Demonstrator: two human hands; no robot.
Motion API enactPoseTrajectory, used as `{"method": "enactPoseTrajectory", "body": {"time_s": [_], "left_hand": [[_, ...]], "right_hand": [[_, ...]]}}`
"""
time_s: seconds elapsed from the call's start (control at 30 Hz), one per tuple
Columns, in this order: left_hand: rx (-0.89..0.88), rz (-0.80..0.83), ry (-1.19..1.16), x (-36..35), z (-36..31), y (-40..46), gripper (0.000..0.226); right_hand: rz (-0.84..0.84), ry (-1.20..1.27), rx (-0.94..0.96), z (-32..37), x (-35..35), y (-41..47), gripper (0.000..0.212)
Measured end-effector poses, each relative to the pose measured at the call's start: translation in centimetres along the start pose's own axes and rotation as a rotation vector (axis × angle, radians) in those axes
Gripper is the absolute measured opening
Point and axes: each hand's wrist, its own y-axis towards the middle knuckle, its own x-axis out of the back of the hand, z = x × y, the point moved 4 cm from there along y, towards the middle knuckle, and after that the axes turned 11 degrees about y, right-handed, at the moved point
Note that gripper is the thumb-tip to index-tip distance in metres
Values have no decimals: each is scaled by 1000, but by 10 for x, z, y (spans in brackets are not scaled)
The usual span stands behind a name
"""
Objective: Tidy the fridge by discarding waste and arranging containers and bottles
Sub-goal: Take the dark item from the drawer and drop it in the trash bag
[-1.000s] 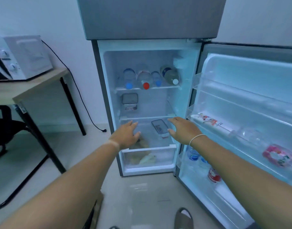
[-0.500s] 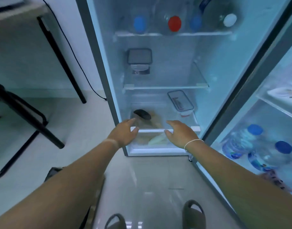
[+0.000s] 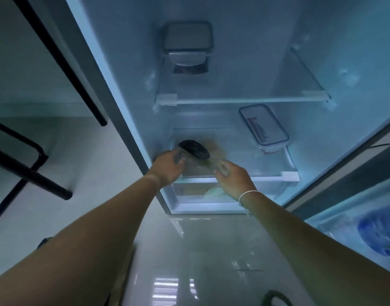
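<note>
The fridge stands open. A dark oval object (image 3: pixel 195 149) lies on the glass shelf (image 3: pixel 289 176) over the clear crisper drawer (image 3: pixel 189 196), with a blurred brownish thing (image 3: pixel 215 146) beside it. My left hand (image 3: pixel 168 167) is at the dark object's left edge, fingers curled; whether it grips is unclear. My right hand (image 3: pixel 233 181) reaches over the shelf front with fingers spread and blurred, holding nothing I can see. A clear lidded container (image 3: pixel 263 127) sits at the shelf's right. A grey-lidded container (image 3: pixel 187 36) stands on the shelf above.
Something pale green (image 3: pixel 213 192) lies in the crisper drawer. A blue-labelled bottle (image 3: pixel 379 236) sits in the open door at the right. Black chair and table legs (image 3: pixel 30 173) stand at the left. Glossy floor tiles (image 3: pixel 189 250) lie below me.
The view has dropped closer to the lower fridge. Both hands moved from the drawer's front edge up onto the shelf, the left hand reaching the dark oval object.
</note>
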Motion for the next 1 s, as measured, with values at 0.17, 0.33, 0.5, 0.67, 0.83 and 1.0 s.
{"method": "enactPoseTrajectory", "body": {"time_s": [0.17,0.33,0.5,0.67,0.83,1.0], "left_hand": [[43,-26,-75,-16,0,47,48],[53,-61,-13,-22,2,87,46],[49,11,-3,-31,5,110,49],[107,-1,-37,-35,7,119,48],[201,11,-65,-38,8,105,42],[196,8,-97,-33,6,73,33]], "right_hand": [[-59,232,-77,-7,-19,39,46],[-118,376,-111,-13,-35,67,44],[-149,575,-200,-17,-43,83,48],[-179,700,-278,-16,-49,93,38],[-260,891,-388,-20,-49,87,41],[-308,903,-383,-18,-33,65,42]]}}
